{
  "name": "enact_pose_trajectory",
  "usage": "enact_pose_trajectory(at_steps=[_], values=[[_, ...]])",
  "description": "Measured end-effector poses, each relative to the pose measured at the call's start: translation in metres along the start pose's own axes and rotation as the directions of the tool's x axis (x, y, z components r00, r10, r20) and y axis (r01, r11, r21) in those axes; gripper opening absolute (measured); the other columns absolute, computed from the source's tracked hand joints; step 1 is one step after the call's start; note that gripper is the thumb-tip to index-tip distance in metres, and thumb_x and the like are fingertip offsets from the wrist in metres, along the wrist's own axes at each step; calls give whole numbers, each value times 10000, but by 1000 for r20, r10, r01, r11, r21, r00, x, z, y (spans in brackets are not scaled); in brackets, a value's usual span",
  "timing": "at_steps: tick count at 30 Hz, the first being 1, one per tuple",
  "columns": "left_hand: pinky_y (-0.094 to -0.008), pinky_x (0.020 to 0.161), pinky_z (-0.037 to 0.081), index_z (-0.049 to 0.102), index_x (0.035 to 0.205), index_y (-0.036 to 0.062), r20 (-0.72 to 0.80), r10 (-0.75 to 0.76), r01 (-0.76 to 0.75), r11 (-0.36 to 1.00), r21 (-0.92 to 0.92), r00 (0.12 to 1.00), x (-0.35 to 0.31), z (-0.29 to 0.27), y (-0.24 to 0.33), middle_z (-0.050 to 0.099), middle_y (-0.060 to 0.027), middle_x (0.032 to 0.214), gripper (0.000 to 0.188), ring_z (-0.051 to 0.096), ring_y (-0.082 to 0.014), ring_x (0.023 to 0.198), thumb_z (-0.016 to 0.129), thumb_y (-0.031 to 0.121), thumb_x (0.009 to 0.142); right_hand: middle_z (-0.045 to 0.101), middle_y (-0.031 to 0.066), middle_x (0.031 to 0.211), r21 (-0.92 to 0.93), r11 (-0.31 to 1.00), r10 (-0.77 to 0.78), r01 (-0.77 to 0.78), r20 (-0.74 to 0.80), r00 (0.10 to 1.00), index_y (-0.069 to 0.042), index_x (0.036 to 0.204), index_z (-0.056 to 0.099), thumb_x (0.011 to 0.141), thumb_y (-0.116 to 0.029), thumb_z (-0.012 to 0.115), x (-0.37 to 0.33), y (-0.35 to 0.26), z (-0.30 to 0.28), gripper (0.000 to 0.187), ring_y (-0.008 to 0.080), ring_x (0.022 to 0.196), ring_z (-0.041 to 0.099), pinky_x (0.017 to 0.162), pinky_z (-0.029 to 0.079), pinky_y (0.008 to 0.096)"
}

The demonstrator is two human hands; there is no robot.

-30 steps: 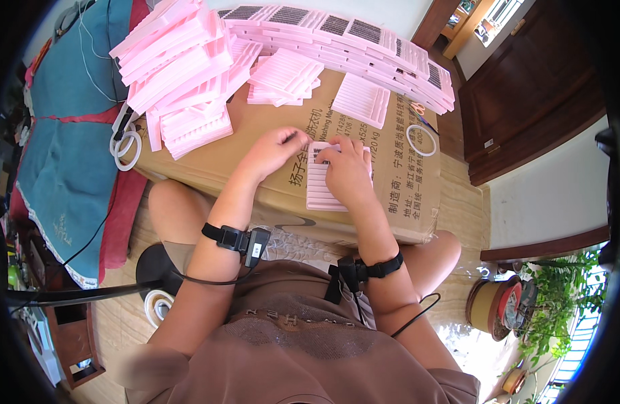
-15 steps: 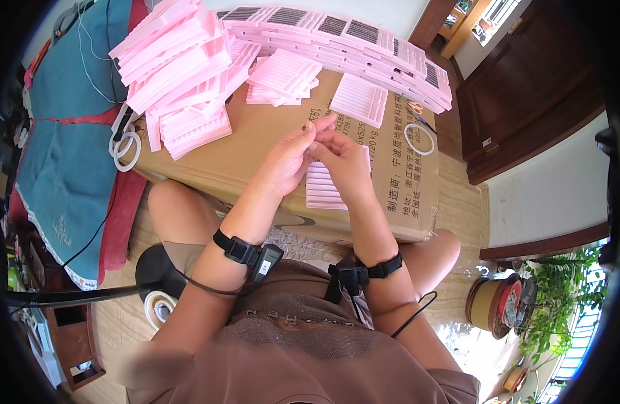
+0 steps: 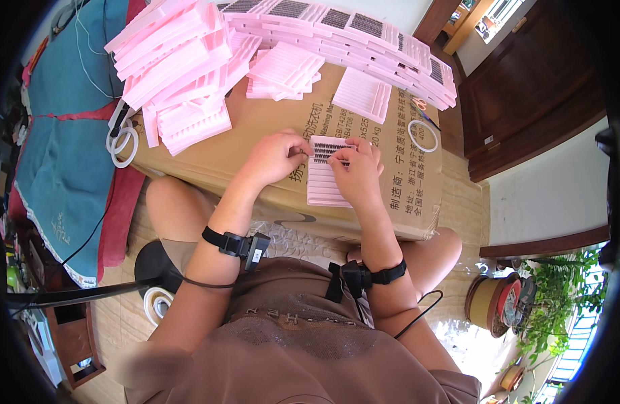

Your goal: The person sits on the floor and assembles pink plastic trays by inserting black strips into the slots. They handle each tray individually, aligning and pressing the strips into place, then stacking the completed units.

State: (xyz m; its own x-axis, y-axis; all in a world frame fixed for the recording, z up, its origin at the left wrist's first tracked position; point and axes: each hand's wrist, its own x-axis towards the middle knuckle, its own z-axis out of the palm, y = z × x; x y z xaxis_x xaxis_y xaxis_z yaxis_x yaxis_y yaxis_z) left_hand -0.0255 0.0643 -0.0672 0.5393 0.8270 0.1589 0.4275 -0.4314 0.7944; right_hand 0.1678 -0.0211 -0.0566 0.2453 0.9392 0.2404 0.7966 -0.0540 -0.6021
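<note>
A pink grooved tray (image 3: 327, 192) lies on the cardboard box in front of me. Rows of dark false lashes (image 3: 330, 149) fill its far grooves, while the nearer grooves are bare pink. My right hand (image 3: 358, 168) is over the tray's right side, thumb and forefinger pinched at the lowest strip of lashes and other fingers along the far right edge. At the left edge of the tray is my left hand (image 3: 279, 156), its fingers curled and fingertips together; whatever they hold is too small to make out.
The large cardboard box (image 3: 256, 195) serves as the work surface. Stacked pink trays (image 3: 175, 60) rise at the far left, with a long row of lash-filled trays (image 3: 350, 30) behind. Another bare pink tray (image 3: 362, 94), scissors (image 3: 419, 103) and a white ring (image 3: 423, 136) lie to the right.
My hands, joined above the tray before, have come apart and down. The left moved left to the tray's edge, the right rests over it. Lash rows hidden before now show.
</note>
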Motion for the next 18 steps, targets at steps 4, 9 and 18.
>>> enact_pose_trajectory(at_steps=[4, 9, 18], values=[[-347, 731, 533, 778, 975, 86, 16, -4, 3, 998, 58, 1000, 0, 0, 2, 694, -92, 909, 146, 684, -226, 803, 735, 32, 846, 566, 85, 1369, -88, 996, -20, 20, 10, 1000, -128, 879, 785, 863, -182, 736, -1, -3, 4, 74, 372, 1303, 444, 1058, 337, 553], [-361, 741, 539, 784, 976, 83, 26, -22, 20, 997, 80, 999, 1, 0, 2, 700, -101, 929, 141, 693, -248, 820, 731, 45, 850, 567, 88, 1365, -114, 993, -15, 16, 6, 1000, -118, 886, 782, 869, -178, 717, -2, -4, 6, 90, 373, 1305, 446, 1055, 340, 554], [-360, 757, 545, 790, 982, 81, 35, -49, 46, 996, 77, 998, 2, 0, 4, 690, -102, 916, 162, 693, -246, 821, 734, 37, 837, 571, 95, 1357, -117, 993, -29, 28, -14, 999, -98, 870, 769, 867, -174, 712, -3, -3, 8, 95, 378, 1303, 448, 1045, 343, 560]])
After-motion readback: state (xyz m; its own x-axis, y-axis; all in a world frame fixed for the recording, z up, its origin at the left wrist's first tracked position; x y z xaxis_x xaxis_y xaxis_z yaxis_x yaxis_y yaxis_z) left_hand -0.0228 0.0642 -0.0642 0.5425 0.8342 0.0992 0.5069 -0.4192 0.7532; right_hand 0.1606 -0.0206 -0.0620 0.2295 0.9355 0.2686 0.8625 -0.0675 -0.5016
